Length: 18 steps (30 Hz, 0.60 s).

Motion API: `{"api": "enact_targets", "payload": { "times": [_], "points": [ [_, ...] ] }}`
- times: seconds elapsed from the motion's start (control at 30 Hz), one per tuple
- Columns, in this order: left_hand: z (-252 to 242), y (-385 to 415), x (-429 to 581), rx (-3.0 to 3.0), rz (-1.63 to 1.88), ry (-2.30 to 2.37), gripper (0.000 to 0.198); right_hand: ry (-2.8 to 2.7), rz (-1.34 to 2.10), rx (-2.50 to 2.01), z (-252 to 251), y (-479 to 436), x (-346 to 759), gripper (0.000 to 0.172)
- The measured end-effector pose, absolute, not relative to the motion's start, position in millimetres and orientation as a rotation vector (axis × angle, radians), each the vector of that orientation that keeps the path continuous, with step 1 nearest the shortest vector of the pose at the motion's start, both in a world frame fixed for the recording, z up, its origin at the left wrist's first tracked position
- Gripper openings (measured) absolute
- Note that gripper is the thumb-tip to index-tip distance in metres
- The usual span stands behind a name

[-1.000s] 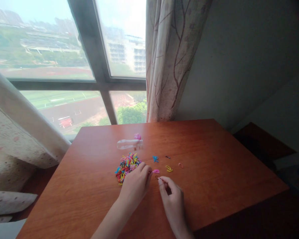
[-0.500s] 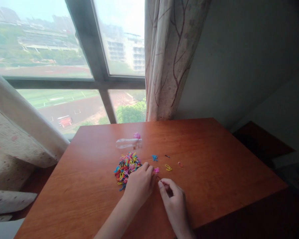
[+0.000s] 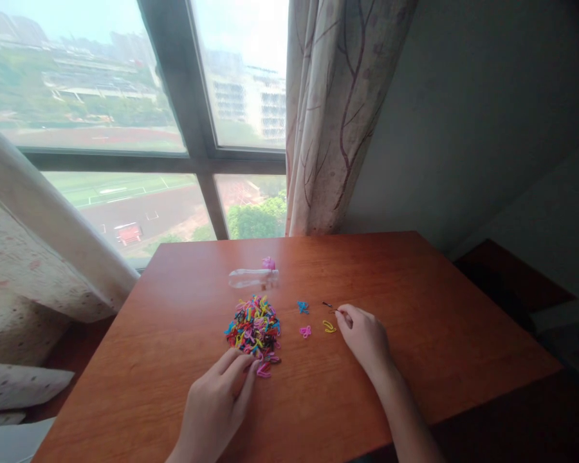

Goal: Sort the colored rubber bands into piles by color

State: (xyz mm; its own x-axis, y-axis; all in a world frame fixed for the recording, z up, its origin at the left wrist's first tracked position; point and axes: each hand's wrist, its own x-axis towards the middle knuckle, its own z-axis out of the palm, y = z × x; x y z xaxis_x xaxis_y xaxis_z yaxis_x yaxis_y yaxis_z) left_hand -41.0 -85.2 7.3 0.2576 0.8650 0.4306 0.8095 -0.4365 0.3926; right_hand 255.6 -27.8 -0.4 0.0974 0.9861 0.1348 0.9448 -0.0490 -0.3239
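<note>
A heap of small coloured rubber bands [image 3: 253, 326] lies on the wooden table [image 3: 444, 321]. My left hand [image 3: 219, 402] rests flat at the heap's near edge, fingers stretched, fingertips touching a pink band [image 3: 264, 369]. My right hand [image 3: 364, 337] is further right, its thumb and forefinger pinched on a small dark band [image 3: 329, 306]. Between the hands lie a blue band [image 3: 302, 307], a pink band [image 3: 305, 331] and a yellow band [image 3: 329, 326], each apart from the heap.
A clear plastic bottle [image 3: 251, 277] lies on its side behind the heap, a pink cap [image 3: 268, 263] beside it. A window and a patterned curtain [image 3: 338, 116] stand behind the table. A cushion [image 3: 24, 283] is at the left.
My left hand has drawn back to the near side of the heap and flattened. My right hand has moved away and to the right, up to the small dark band.
</note>
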Motion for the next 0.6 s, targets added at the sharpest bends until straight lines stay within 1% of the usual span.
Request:
{"api": "enact_targets", "payload": {
  "times": [0.23, 0.43, 0.6],
  "points": [
    [5.6, -86.9, -63.8, 2.362, 0.923, 1.766, 0.025, -2.010, 0.158, -2.147, 2.2, -10.4, 253.7, 0.018],
    [2.7, -86.0, -64.7, 2.334, 0.910, 1.769, 0.026, -2.037, 0.162, -2.141, 4.0, -1.4, 251.7, 0.014],
    [3.9, -86.6, -63.8, 2.329, 0.901, 1.760, 0.027, -2.016, 0.158, -2.092, 5.1, 0.2, 251.7, 0.017]
  ]
}}
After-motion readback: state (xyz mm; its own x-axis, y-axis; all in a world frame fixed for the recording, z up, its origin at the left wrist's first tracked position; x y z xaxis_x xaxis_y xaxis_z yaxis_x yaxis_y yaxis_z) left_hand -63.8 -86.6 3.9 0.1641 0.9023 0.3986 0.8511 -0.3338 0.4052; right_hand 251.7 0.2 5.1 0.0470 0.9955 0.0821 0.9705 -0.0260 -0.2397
